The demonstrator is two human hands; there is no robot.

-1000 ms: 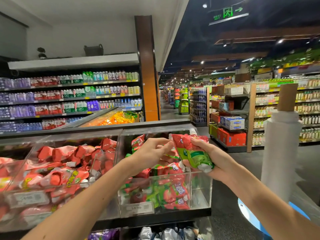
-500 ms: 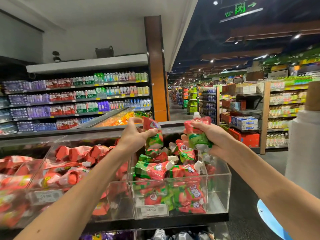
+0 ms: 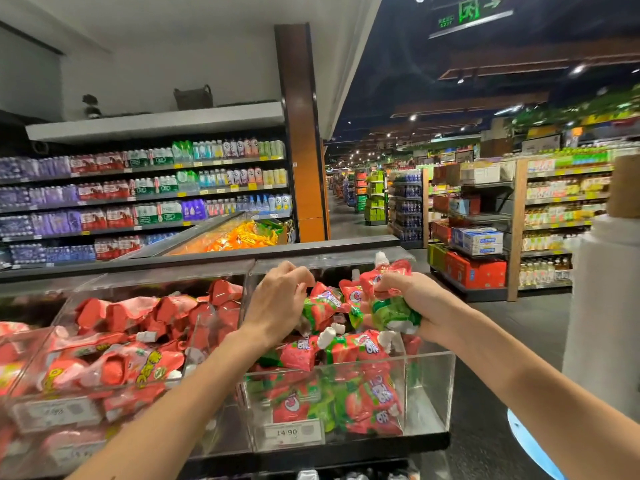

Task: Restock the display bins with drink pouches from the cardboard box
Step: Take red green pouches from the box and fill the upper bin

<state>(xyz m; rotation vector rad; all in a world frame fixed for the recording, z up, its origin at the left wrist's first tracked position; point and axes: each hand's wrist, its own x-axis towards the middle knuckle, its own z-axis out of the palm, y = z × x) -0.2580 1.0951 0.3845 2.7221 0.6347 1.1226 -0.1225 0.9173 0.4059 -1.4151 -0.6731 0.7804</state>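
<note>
A: Red-green pouches [image 3: 389,311], status?
B: Right hand [image 3: 427,303] grip clamped round a bunch above the clear bin [image 3: 431,389]. Left hand [image 3: 277,306] curled over the pile [image 3: 301,355], pinch unclear.
A: Lower first, release low, lay flat.

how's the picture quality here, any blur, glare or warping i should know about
Head view: wide-angle warping bows the shelves; the white roll at the right edge is soft; the clear bin shows faint reflections, yet its price tag reads clearly; the right hand gripping drink pouches is sharp.
</note>
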